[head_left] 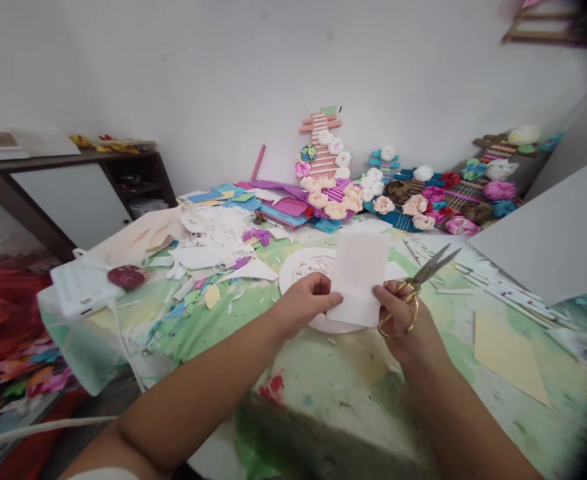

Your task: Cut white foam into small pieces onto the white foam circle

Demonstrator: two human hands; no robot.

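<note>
Left hand (309, 305) and right hand (409, 327) are held up close together, the forearms (203, 383) angled inward and cut off by the lower edge, where a strip of white sleeve (104, 474) is just caught. By the left hand the lower left side of a white paper (360, 270) is pinched, the thumb laid on its front, the fingers curled and partly hidden. By the right hand gold-handled scissors (415, 283) are gripped, the slightly parted blades pointed up and rightward, away from the paper; the thumb is set at the paper's right edge, though how firmly cannot be told. The paper is held upright over a white plate (286, 270), much of which is covered by it; the small pale pieces (313, 267) in the plate can hardly be made out. Beneath, a green-stained table cover (323, 373) is blurred toward its near side. At the right a cream sheet (508, 357) is laid, and at the left coloured scraps (213, 297) are strewn. Farther back, white strips (223, 230) are tangled beside piled coloured sheets (278, 200), and flower-trimmed models (323, 167) are ranged along the wall (223, 67). High at the right, a wooden frame (548, 32) is partly lost in dark blur.
</note>
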